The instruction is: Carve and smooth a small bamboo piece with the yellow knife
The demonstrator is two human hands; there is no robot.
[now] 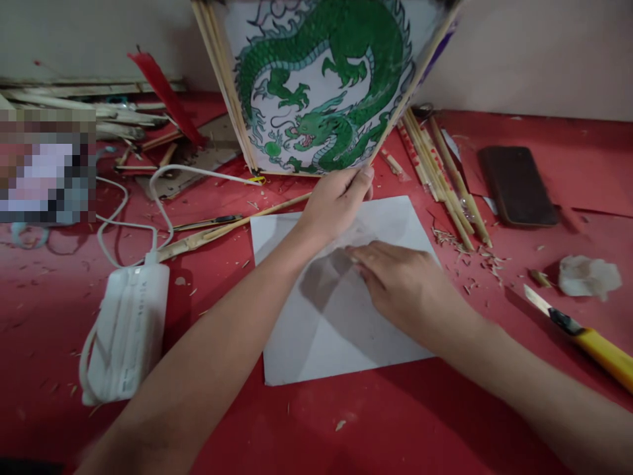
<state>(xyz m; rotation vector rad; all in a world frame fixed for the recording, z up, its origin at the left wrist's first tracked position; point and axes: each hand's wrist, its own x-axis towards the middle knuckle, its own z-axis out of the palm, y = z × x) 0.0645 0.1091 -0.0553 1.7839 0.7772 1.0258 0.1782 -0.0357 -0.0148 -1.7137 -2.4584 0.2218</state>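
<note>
A bamboo frame (221,72) covered with a green dragon picture stands tilted at the back, its top cut off by the view. At its lower right corner, my left hand (341,198) is closed on the bottom edge, thumb uppermost. Beneath both hands lies a white sheet (306,349) on the red table. My right hand (400,277) rests low over the sheet with its fingers pressed together. Whatever its fingertips may pinch is hidden.
On the left, a white power bank (128,330) trails a white cable (198,170). Bamboo sticks (445,185), a dark wallet-like case (517,185), crumpled tissue (588,276) and a yellow cutter knife (606,356) lie to the right. Wood shavings are scattered about.
</note>
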